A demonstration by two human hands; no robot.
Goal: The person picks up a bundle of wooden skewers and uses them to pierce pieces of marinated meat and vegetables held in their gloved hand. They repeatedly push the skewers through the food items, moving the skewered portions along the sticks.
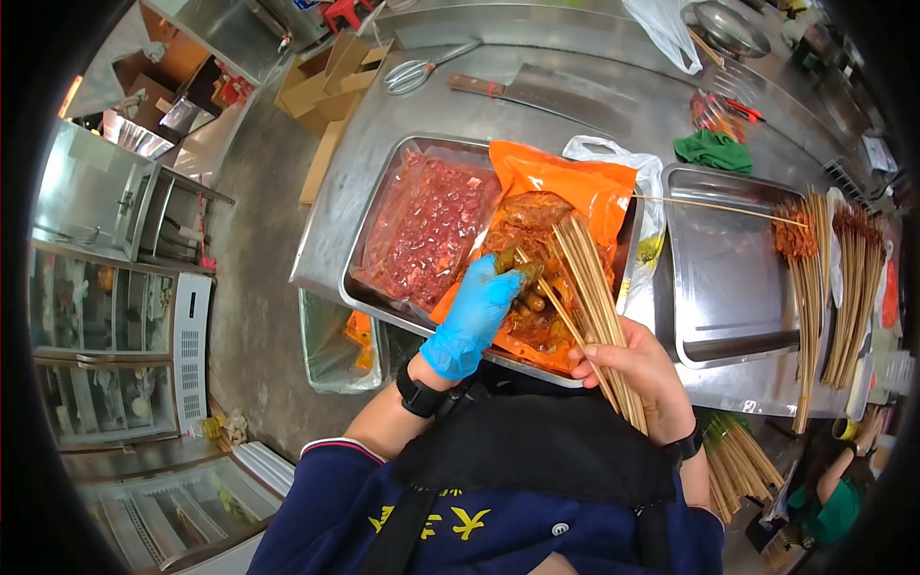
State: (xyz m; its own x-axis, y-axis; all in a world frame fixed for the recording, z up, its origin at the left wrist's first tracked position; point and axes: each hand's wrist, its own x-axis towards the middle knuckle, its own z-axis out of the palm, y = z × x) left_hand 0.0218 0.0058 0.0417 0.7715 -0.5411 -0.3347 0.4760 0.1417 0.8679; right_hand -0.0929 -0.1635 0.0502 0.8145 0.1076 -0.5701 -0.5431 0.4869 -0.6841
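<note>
My left hand [476, 311], in a blue glove, is closed on a dark, sauce-coated piece of food [522, 264] above the orange bag [609, 196]. Bare, my right hand [640, 374] grips a bundle of wooden skewers [594, 292]. One skewer [565, 311] stands apart from the bundle and slants up to the food at my left fingertips. Marinated meat [532, 216] lies in the opened orange bag. Beside it in the same metal tray [355, 287] is a clear bag of raw diced meat [426, 225].
Scissors [410, 77] and a cleaver [565, 99] lie behind the tray. At right, loaded skewers [805, 287] rest on a second metal tray [682, 278], near a green cloth [714, 150]. A lined bin [324, 355] stands below left. Another person's arm [836, 474] shows at lower right.
</note>
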